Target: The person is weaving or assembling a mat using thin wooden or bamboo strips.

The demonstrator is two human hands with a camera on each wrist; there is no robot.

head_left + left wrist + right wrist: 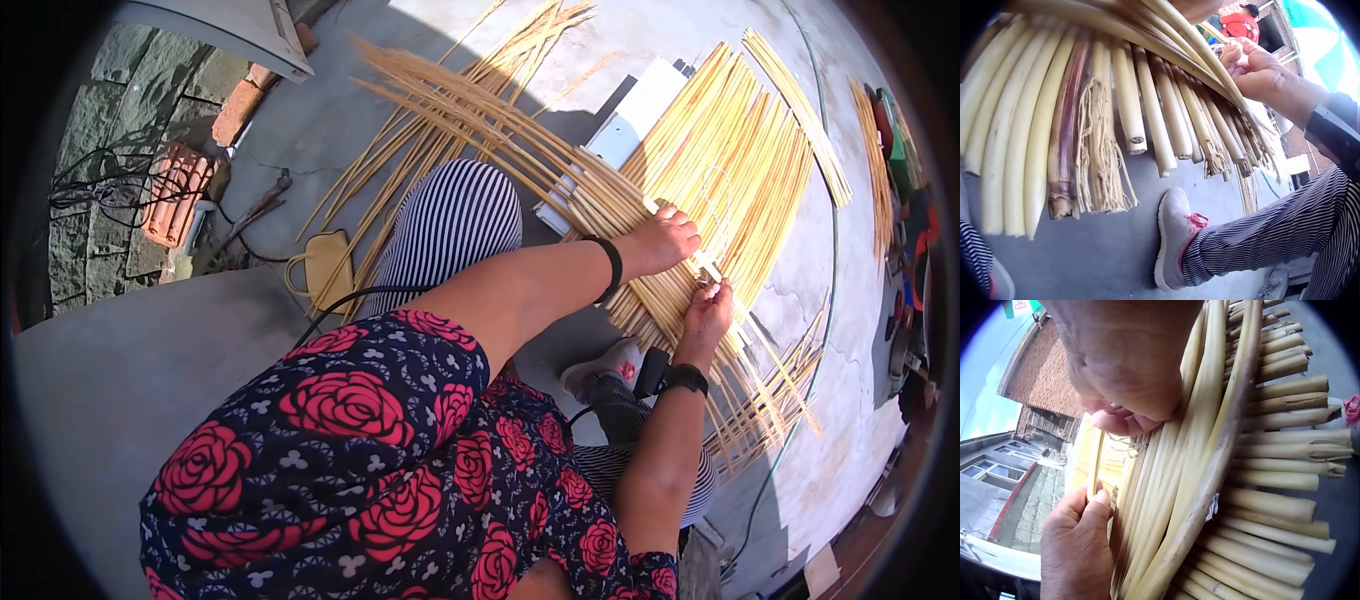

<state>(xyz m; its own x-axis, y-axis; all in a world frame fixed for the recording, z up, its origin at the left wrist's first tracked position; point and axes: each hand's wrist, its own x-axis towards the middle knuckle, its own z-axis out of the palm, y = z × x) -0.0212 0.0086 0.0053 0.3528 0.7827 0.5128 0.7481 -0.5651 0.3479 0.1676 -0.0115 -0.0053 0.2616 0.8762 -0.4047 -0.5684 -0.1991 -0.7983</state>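
Observation:
A sheet of pale plant stalks (735, 140) lies in rows before the person, with more stalks laid across its near side. Over these crossing stalks, the left hand (668, 243) grips a short pale stick (1094, 464), thumb along it. The right hand (708, 312) has its fingers curled at the stick's other end, close to the stalks. Thin thread (1127, 447) shows beside the right fingertips in the right wrist view. Cut stalk ends (1166, 119), some frayed, jut out below the hands in the left wrist view.
Loose tasselled stalks (440, 130) lie on the concrete floor at upper left. A white board (640, 110) sits by the sheet. A yellow mug-shaped thing (327, 268), bricks (178, 195) and a green hose (834, 260) are around. The person's shoe (1172, 237) is below the stalk ends.

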